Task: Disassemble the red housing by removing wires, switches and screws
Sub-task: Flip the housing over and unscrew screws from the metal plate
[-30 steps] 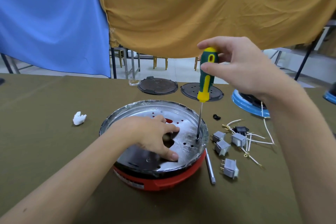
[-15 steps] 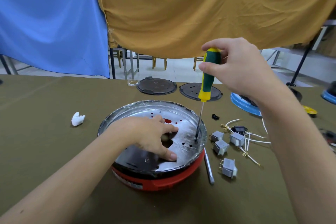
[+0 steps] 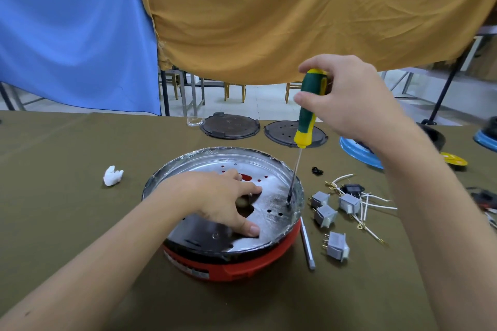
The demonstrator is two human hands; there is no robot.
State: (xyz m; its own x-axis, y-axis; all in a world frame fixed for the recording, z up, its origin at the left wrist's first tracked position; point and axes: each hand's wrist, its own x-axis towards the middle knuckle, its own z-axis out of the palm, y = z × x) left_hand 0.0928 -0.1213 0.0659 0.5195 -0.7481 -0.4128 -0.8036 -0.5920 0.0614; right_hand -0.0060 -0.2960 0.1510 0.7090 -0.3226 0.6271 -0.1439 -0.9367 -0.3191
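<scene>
Red housing [image 3: 236, 266] sitting at lower centre of the frame on the olive surface [image 3: 67, 209], being worked on with a screwdriver.

At left centre a white crumpled wad [image 3: 113, 175] is lying on the surface, well apart from the housing. The left hand [image 3: 223, 201] is resting on the round metal plate [image 3: 271, 204] topping the housing, fingers spread and fairly straight, pressing down and gripping nothing. Right of it, the green-and-yellow screwdriver [image 3: 309, 110] is standing nearly upright, its tip touching the plate near the right rim. The right hand [image 3: 347, 99], in the upper right, is clamping its fingers and thumb around the handle. Beside the housing's right edge a grey rod [image 3: 307, 244] is lying, then four grey switches [image 3: 325, 215] and loose white wires [image 3: 376, 203]. Two dark discs [image 3: 230, 126] are sitting behind.
</scene>
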